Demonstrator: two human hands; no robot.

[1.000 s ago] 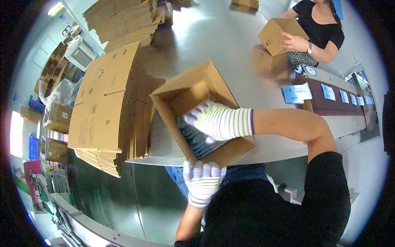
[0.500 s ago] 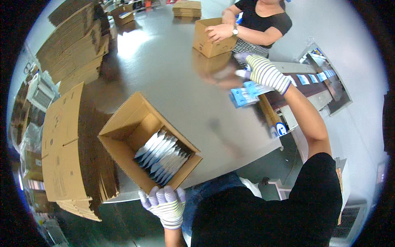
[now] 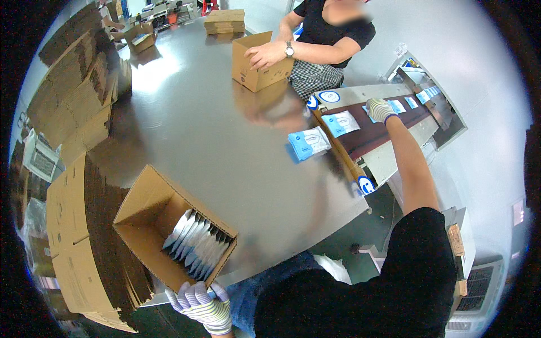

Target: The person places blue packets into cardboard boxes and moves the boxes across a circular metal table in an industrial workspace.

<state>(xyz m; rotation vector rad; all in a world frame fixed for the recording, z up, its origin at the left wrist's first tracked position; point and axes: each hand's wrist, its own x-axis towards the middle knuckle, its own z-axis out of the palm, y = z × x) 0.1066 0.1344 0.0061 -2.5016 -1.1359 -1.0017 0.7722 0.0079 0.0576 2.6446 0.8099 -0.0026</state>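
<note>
An open cardboard box (image 3: 179,194) stands tilted toward me at the table's near left. A row of blue-and-white soft packets (image 3: 197,246) is packed on edge inside it. My gloved left hand (image 3: 202,307) grips the box's near wall, its fingers along the edge. Over the conveyor belt (image 3: 360,141), my gloved right hand (image 3: 382,110) is down on a packet (image 3: 369,114), with curled fingers partly hidden. Another packet (image 3: 342,123) lies at the belt's end. On the table beside it lie packets (image 3: 309,143), apparently stacked.
Flattened cartons (image 3: 70,225) are stacked along the left, with more cartons (image 3: 224,21) at the back. Across the metal table (image 3: 197,107), a co-worker (image 3: 332,34) holds another cardboard box (image 3: 256,65). More packets (image 3: 411,102) lie farther up the belt. A small open box (image 3: 141,39) stands far left.
My right hand has moved from above the packets at the table's edge out over the belt, lower onto a packet. My left hand stays at the box. The whole view has shifted.
</note>
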